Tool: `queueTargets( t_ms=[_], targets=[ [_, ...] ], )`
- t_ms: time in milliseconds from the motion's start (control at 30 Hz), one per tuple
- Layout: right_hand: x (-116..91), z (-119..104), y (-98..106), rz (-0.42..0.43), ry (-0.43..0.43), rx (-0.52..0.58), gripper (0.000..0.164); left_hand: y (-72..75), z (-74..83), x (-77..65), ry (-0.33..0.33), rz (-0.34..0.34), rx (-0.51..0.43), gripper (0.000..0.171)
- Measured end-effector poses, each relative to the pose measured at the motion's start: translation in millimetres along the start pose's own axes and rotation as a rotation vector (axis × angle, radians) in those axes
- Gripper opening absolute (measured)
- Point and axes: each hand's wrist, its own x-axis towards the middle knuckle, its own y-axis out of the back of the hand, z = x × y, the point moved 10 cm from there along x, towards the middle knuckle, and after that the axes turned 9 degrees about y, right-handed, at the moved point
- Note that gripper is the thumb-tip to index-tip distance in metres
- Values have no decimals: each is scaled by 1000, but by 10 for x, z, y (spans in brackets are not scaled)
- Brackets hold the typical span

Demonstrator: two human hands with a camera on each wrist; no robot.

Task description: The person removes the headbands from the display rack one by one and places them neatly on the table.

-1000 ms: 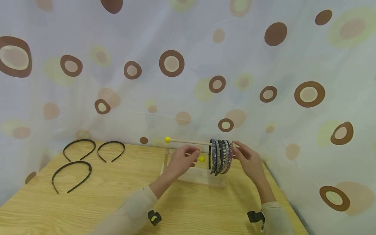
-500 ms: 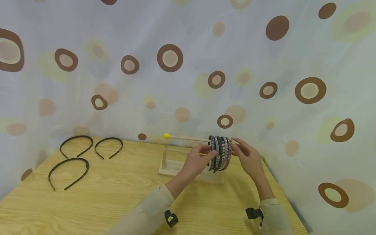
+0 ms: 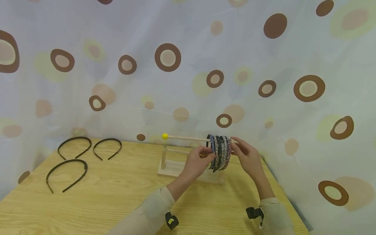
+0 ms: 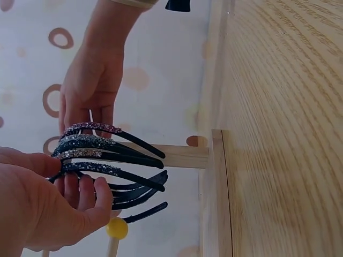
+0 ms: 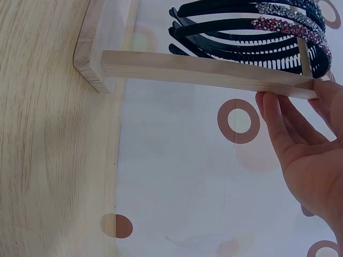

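Several glittery headbands (image 3: 221, 153) hang side by side at the right end of a wooden rack's upper rod (image 3: 186, 138). My left hand (image 3: 196, 164) pinches the leftmost, blue-glitter headband (image 4: 96, 168), thumb outside and fingers curled inside the loop. At the rack's right end, my right hand (image 3: 248, 160) holds the top of the wooden upright (image 5: 214, 72) between thumb and fingers. Pink glitter covers the headband (image 5: 270, 25) nearest that upright. The lower rod is mostly hidden behind my left hand and the headbands.
Three plain black headbands (image 3: 67, 176) lie on the left of the wooden table (image 3: 117, 202). The rack's base (image 3: 168, 168) stands near the back, by a spotted curtain (image 3: 188, 75). A yellow ball (image 3: 165, 136) caps the upper rod's left end.
My left hand has moved right from the open part of the rods to the hanging headbands and now pinches the leftmost one. My right hand stays at the upright. The head view has shifted slightly.
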Motion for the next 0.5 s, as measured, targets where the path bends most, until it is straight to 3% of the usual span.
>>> queueTargets(
  t_ms=[267,500],
  targets=[
    [9,7,-17,-5,11,24,38,66,-38,30,20,44,45,18],
    [0,362,-20,5,-10,25,39,105,-15,31,-5,54,115,16]
  ],
)
